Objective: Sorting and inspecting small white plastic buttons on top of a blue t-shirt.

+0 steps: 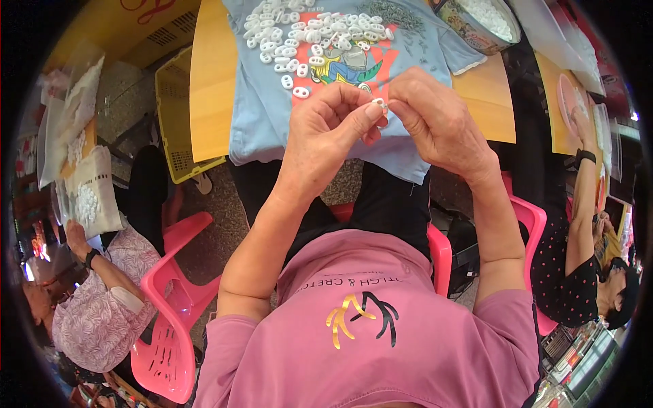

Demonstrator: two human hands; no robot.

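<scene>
Above the near edge of a light blue printed cloth [262, 122], my two hands meet. My left hand [326, 129] pinches a small white plastic piece with two holes [378, 101] between thumb and forefinger. My right hand [439, 122] is closed in a pinch right beside that piece; a tiny greyish bit shows at its fingertips, too small to name. Beyond my hands lies a spread of similar white two-holed pieces [275, 41]. To its right is a heap of tiny dark grey bits [398, 19].
A round tin [469, 34] of white pieces stands at the far right of the yellowish table [212, 88]. A yellow crate [175, 115] is left of the table. Pink chairs [163, 347] surround me. Co-workers sit at left [102, 319] and right [571, 272], handling white pieces.
</scene>
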